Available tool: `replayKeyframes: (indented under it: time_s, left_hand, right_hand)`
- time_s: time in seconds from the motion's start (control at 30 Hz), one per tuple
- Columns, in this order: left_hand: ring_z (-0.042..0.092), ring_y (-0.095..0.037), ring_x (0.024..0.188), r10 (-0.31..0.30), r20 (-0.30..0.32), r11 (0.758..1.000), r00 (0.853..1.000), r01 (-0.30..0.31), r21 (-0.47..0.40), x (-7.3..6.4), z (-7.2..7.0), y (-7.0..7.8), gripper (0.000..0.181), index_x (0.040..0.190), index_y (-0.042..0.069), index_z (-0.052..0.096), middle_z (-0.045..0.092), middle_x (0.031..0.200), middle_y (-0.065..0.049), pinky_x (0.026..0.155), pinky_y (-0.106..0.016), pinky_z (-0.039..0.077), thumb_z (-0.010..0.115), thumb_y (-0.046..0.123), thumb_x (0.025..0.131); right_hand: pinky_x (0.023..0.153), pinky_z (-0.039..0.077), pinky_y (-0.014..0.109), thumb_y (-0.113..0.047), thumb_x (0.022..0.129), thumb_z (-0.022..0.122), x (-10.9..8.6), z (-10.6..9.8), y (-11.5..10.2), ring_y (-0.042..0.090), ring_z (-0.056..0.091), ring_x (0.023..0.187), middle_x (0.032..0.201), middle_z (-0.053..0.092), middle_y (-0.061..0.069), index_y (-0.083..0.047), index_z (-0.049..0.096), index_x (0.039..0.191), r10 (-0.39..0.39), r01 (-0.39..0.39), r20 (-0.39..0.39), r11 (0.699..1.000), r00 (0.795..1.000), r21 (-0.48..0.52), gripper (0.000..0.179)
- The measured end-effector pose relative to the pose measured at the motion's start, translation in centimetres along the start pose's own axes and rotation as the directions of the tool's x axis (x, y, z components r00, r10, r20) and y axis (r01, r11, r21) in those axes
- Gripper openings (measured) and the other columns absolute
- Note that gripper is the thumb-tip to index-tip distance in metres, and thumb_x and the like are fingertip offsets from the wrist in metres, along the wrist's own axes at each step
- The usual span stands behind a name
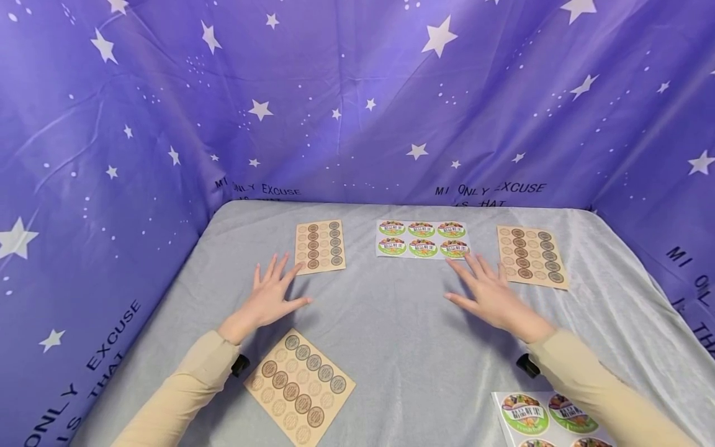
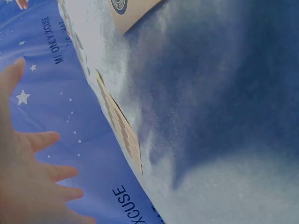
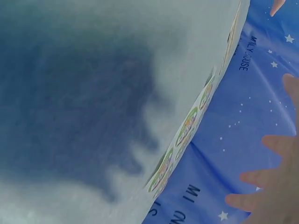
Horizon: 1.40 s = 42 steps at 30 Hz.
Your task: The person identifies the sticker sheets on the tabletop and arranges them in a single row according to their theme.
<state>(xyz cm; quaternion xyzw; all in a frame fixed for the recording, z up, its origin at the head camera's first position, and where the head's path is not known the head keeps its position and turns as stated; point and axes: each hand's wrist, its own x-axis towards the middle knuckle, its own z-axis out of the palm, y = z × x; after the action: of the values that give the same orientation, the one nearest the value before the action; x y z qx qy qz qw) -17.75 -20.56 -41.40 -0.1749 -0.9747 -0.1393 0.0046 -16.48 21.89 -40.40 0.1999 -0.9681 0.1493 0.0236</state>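
My left hand [image 1: 267,301] hovers over the left half of the table, fingers spread and holding nothing. Just beyond its fingertips lies a tan sheet of round brown and grey stickers [image 1: 321,247]. A second tan sticker sheet [image 1: 300,388] lies turned at an angle beside the left wrist. On the right, my right hand [image 1: 487,297] is also spread above the cloth with nothing in it. Its fingertips overlap the corner of a white sheet of fruit-label stickers [image 1: 422,239] in the head view. Another tan sticker sheet [image 1: 532,257] lies beyond that hand.
A second white sheet of fruit-label stickers [image 1: 525,415] lies at the front right, partly covered by the right sleeve [image 1: 600,385]. Grey velvety cloth [image 1: 391,347] covers the table. Purple star-printed curtains [image 1: 346,93] enclose its back and sides.
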Motion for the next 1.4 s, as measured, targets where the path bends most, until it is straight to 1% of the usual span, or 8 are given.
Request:
replayKeyframes:
  time_s: [0.23,0.43,0.63,0.77,0.97,1.13,1.27,1.4]
  left_hand:
    - [0.009,-0.04,0.13,0.011,-0.042,1.0,0.999,-0.012,-0.015,0.3,0.1,-0.7,0.076,0.136,0.011,0.035,0.02,0.142,-0.021,0.101,-0.061,-0.003,0.054,0.055,0.078]
    - [0.016,-0.041,0.128,0.011,-0.062,0.999,0.998,-0.013,-0.038,0.6,-0.1,-1.2,0.071,0.133,0.009,0.038,0.025,0.139,-0.022,0.1,-0.063,0.004,0.058,0.049,0.079]
    - [0.026,-0.042,0.124,0.042,-0.124,0.997,0.991,-0.051,-0.065,1.0,-0.2,-1.9,0.066,0.13,0.005,0.042,0.032,0.134,-0.025,0.1,-0.06,0.014,0.061,0.042,0.079]
    - [0.03,-0.04,0.122,0.054,-0.146,0.994,0.988,-0.068,-0.088,1.3,-0.3,-2.4,0.063,0.128,0.003,0.043,0.035,0.132,-0.026,0.1,-0.059,0.017,0.061,0.04,0.08]
    - [0.035,-0.039,0.118,0.035,-0.152,0.989,0.988,-0.057,-0.14,2.0,-0.3,-2.9,0.057,0.126,0.0,0.045,0.041,0.127,-0.025,0.094,-0.059,0.025,0.06,0.033,0.082]
    - [0.039,-0.037,0.115,0.013,-0.159,0.979,0.987,-0.045,-0.197,2.4,-0.4,-3.0,0.053,0.124,-0.001,0.047,0.047,0.123,-0.022,0.094,-0.056,0.029,0.061,0.028,0.082]
    - [0.043,-0.038,0.112,-0.003,-0.18,0.969,0.984,-0.042,-0.243,2.7,-0.4,-3.2,0.05,0.121,-0.003,0.048,0.05,0.119,-0.023,0.094,-0.053,0.033,0.062,0.024,0.081]
    - [0.044,-0.039,0.111,-0.038,-0.166,0.959,0.985,-0.011,-0.282,3.3,-0.4,-3.4,0.049,0.121,-0.004,0.048,0.049,0.118,-0.025,0.095,-0.051,0.034,0.062,0.023,0.082]
  right_hand:
    - [0.097,-0.001,0.066,-0.054,0.085,0.045,1.3,0.3,-0.9,0.044,0.013,0.128,0.144,0.014,0.019,-0.017,0.024,0.14,-0.041,0.041,-0.002,0.999,0.999,0.002,0.07]
    - [0.099,0.001,0.064,-0.052,0.085,0.046,2.8,0.7,-1.7,0.042,0.015,0.128,0.144,0.014,0.019,-0.018,0.022,0.141,-0.053,0.052,0.017,0.997,0.998,0.061,0.07]
    - [0.101,0.001,0.061,-0.051,0.086,0.046,4.2,1.2,-2.7,0.043,0.017,0.127,0.143,0.016,0.021,-0.015,0.022,0.141,-0.072,0.068,0.038,0.993,0.997,0.095,0.07]
    - [0.102,0.003,0.061,-0.052,0.086,0.045,5.2,1.6,-3.3,0.041,0.02,0.127,0.143,0.018,0.021,-0.013,0.025,0.14,-0.089,0.084,0.044,0.991,0.995,0.107,0.069]
    - [0.102,0.012,0.059,-0.049,0.087,0.044,6.6,2.1,-4.2,0.039,0.023,0.127,0.142,0.021,0.021,-0.011,0.026,0.139,-0.102,0.093,0.053,0.985,0.993,0.147,0.067]
    - [0.102,0.017,0.057,-0.043,0.088,0.049,7.8,2.8,-5.0,0.041,0.025,0.125,0.139,0.026,0.024,-0.008,0.029,0.138,-0.108,0.095,0.05,0.975,0.993,0.202,0.064]
    - [0.102,0.02,0.055,-0.041,0.088,0.05,8.9,3.4,-5.6,0.04,0.026,0.125,0.137,0.029,0.024,-0.007,0.031,0.137,-0.132,0.117,0.045,0.964,0.99,0.239,0.063]
    - [0.103,0.021,0.053,-0.039,0.088,0.05,9.9,3.7,-6.3,0.037,0.027,0.126,0.137,0.03,0.022,-0.007,0.032,0.137,-0.123,0.1,0.064,0.951,0.99,0.293,0.061]
